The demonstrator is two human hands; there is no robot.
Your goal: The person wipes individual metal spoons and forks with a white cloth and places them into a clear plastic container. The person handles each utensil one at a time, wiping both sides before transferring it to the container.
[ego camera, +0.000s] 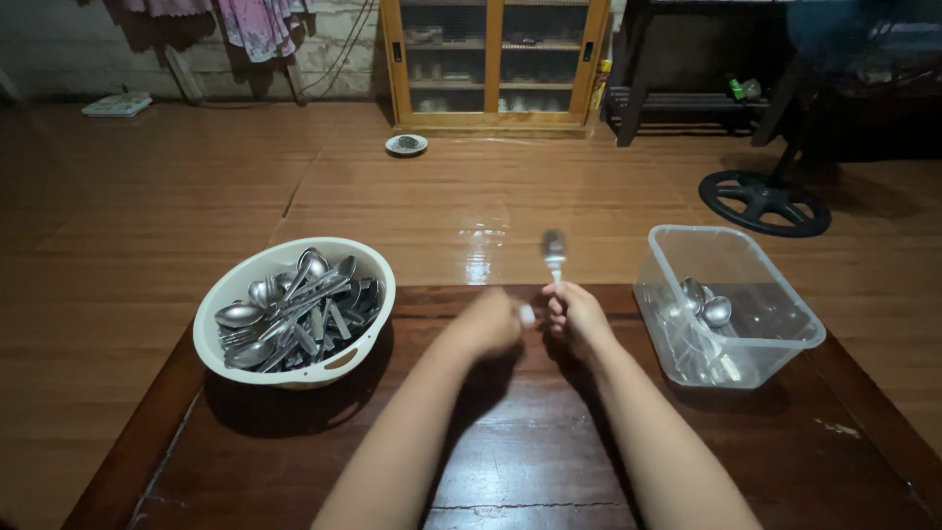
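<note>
Gripping one upright spoon [553, 247], right hand [577, 319] closed; left hand [488, 322] blurred, grip unclear. White bowl [235, 285] left of spoon: heaped. Clear tub [775, 314] right: few spoons.

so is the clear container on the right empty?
No: the clear plastic container on the table's right side already holds a few metal spoons, while the right hand holds another spoon upright.

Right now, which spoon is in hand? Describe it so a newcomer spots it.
On the dark wooden table, between the white bowl of cutlery and the clear plastic tub, find the right hand. The spoon stands upright in its grip, alone outside both containers.
</note>
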